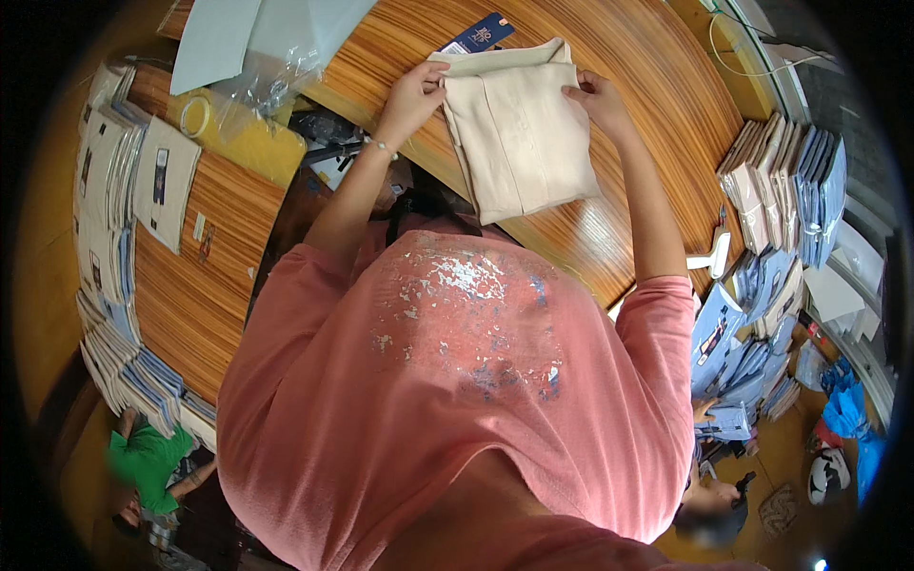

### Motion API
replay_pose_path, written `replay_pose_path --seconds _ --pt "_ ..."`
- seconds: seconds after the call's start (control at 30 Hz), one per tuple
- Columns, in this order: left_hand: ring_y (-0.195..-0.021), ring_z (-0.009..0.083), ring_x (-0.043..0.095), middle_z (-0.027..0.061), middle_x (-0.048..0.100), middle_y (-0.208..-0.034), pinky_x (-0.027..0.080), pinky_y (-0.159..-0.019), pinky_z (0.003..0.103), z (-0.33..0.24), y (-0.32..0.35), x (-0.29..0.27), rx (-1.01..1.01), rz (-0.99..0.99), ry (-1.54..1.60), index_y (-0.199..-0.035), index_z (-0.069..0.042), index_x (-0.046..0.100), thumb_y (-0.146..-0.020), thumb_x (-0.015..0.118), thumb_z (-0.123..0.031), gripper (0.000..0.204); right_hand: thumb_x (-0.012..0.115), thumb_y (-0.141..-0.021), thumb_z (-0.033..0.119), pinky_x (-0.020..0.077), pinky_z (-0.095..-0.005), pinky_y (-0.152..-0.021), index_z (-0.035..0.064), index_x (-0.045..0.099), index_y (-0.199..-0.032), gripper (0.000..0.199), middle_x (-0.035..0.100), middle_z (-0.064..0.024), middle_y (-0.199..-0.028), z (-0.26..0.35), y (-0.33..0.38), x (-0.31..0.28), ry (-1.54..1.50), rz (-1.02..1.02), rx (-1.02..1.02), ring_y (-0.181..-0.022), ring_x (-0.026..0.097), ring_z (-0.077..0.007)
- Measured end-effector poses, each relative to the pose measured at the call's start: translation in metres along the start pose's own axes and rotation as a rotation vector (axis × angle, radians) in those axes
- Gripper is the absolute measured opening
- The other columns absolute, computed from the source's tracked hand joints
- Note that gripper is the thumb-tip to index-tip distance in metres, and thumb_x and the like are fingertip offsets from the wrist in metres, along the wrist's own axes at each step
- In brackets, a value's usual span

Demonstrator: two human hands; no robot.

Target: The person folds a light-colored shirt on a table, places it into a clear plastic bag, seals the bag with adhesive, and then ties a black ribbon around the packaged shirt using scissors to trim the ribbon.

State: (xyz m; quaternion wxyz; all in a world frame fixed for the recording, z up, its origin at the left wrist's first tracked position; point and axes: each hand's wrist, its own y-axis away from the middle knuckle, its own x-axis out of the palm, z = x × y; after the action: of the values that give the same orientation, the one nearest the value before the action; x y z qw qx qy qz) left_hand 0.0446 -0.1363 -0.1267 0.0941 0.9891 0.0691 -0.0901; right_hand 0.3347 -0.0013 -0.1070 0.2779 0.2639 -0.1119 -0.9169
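A folded beige garment (522, 133) lies on the wood-grain table in front of me, its near corner at the table's edge. A seam runs down its upper layer, and its far edge is turned so that an inner layer shows. My left hand (415, 99) pinches its far left corner between thumb and fingers. At the far right corner, my right hand (598, 101) grips the edge with thumb and fingertips. A dark blue hang tag (479, 34) sticks out past the far left side of the garment.
Stacks of folded garments (107, 190) line the left table, near a roll of tape (195, 116) and clear plastic bags (271, 81). More stacks (785, 181) stand at right, beside a white-handled tool (710, 255). One person in green (152, 466) is at lower left, another person (709, 504) at lower right.
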Motion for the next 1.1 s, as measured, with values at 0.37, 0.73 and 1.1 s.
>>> replay_pose_path --seconds 0.37,0.73,1.1 --pt "-0.072 0.0215 0.065 0.0149 0.066 -0.084 0.051 -0.064 0.028 0.002 0.018 0.016 0.127 -0.291 -0.07 -0.099 -0.002 0.063 -0.082 0.058 -0.007 0.018 0.057 -0.085 0.029 0.0482 -0.0266 -0.067 0.0052 0.065 -0.096 0.028 0.065 -0.0057 -0.09 0.035 -0.011 0.001 -0.453 0.043 0.467 -0.074 0.059 -0.0128" --pt "-0.063 0.0268 0.062 0.0158 0.062 -0.072 0.048 -0.06 0.035 -0.004 -0.006 0.019 0.063 -0.27 -0.37 -0.092 -0.001 0.056 -0.083 0.054 -0.011 0.014 0.065 -0.079 0.011 0.0499 -0.0261 -0.063 -0.0027 0.066 -0.095 0.021 0.066 -0.009 -0.086 0.0 -0.04 0.0 -0.665 0.02 0.203 -0.072 0.062 -0.0149" --pt "-0.051 0.0152 0.06 0.01 0.061 -0.073 0.052 -0.045 0.027 0.006 -0.027 0.01 -0.2 -0.281 -0.007 -0.1 0.0 0.049 -0.093 0.043 -0.013 0.016 0.062 -0.081 0.007 0.0517 -0.0265 -0.069 -0.0002 0.064 -0.104 0.024 0.066 -0.009 -0.091 0.004 -0.046 0.011 -0.646 -0.043 0.179 -0.075 0.063 -0.0142"
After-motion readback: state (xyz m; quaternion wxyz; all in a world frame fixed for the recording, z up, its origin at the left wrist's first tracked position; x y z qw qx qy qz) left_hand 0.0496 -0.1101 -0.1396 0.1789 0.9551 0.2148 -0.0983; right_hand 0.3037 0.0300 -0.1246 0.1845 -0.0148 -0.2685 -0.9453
